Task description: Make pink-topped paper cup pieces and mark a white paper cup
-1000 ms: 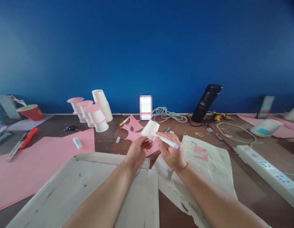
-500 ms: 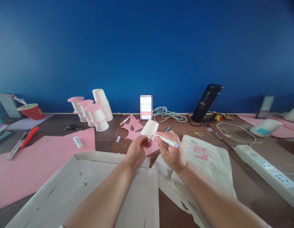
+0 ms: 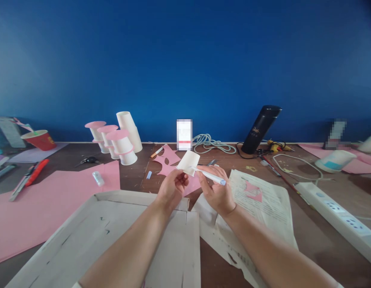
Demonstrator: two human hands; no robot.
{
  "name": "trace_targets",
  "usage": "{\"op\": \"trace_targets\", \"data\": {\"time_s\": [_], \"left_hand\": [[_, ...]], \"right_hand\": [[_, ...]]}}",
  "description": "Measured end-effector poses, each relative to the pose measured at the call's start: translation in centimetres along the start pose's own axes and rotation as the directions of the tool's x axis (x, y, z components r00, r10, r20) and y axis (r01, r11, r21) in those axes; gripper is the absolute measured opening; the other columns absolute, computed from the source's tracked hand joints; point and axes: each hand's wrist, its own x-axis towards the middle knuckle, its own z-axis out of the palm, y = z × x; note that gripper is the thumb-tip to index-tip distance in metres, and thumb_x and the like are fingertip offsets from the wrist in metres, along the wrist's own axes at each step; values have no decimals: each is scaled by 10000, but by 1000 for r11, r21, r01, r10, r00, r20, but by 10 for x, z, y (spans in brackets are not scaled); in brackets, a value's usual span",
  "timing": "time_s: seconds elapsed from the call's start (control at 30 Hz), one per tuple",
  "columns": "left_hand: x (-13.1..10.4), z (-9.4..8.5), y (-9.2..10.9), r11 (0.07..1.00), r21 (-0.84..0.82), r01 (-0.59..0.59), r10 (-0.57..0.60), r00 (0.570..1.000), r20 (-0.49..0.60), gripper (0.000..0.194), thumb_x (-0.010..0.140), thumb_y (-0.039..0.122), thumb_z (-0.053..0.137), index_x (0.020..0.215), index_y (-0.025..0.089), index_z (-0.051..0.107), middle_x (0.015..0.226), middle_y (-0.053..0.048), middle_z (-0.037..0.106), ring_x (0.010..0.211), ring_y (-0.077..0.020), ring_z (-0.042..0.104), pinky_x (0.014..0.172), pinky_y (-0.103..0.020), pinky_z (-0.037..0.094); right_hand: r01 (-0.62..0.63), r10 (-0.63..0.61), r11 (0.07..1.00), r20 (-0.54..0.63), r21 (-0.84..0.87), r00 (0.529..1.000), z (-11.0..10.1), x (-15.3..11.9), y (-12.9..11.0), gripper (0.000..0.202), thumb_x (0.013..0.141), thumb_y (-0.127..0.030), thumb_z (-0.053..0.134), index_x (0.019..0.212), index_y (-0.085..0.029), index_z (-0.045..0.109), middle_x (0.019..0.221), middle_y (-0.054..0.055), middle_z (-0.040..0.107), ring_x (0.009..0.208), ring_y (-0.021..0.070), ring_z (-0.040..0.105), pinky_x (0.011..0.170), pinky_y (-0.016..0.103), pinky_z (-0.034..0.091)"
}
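My left hand (image 3: 173, 185) pinches the lower edge of a small white paper cup (image 3: 188, 161), held tilted above the desk. In my right hand (image 3: 218, 190) is a white pen-shaped tube (image 3: 212, 176) with a pale blue end. Its tip meets the cup's lower right side; whether it leaves anything there is too small to tell. Just behind the cup lie pink paper scraps (image 3: 166, 164) with curved cut-outs. A small pale blue cap (image 3: 148, 175) rests left of them. White cups (image 3: 128, 159) with pink discs stand stacked at the left, near a taller stack of white cups (image 3: 132, 132).
A shallow white box lid (image 3: 80, 232) lies under my left forearm, pink sheets (image 3: 68, 188) to its left with a red-handled cutter (image 3: 31, 180). Printed papers (image 3: 272, 208) lie under my right arm. Behind stand a phone (image 3: 184, 135) and black flask (image 3: 260, 130); a power strip (image 3: 335, 212) lies right.
Almost nothing differs. The cup and my left hand have shifted very slightly left; the tube stays against the cup's side.
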Motion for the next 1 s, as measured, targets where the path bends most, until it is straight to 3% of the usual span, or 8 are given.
{"op": "trace_targets", "data": {"time_s": [0.27,0.47,1.0], "left_hand": [[-3,5,3,999,-30,42,-40,998,45,93,757,102,561,772,101,653,834,-84,689,829,-147,642,817,-267,499],[-3,5,5,996,-48,77,-76,997,19,87,755,87,554,727,95,635,736,-80,678,714,-145,642,737,-282,536],[-4,5,7,996,-57,72,-73,997,-9,103,730,75,553,655,102,618,691,-80,673,668,-146,642,685,-274,554]], "right_hand": [[29,-29,1000,-22,-4,999,0,0,0,182,869,-200,557,1034,-216,631,958,39,726,879,195,658,893,382,461],[24,-24,1000,-22,0,999,0,0,-2,178,864,-184,570,1030,-208,628,955,31,725,869,187,651,893,374,461],[39,-39,999,-20,3,999,1,-2,0,189,862,-176,571,1041,-218,613,972,25,725,873,186,654,902,380,458]]}}
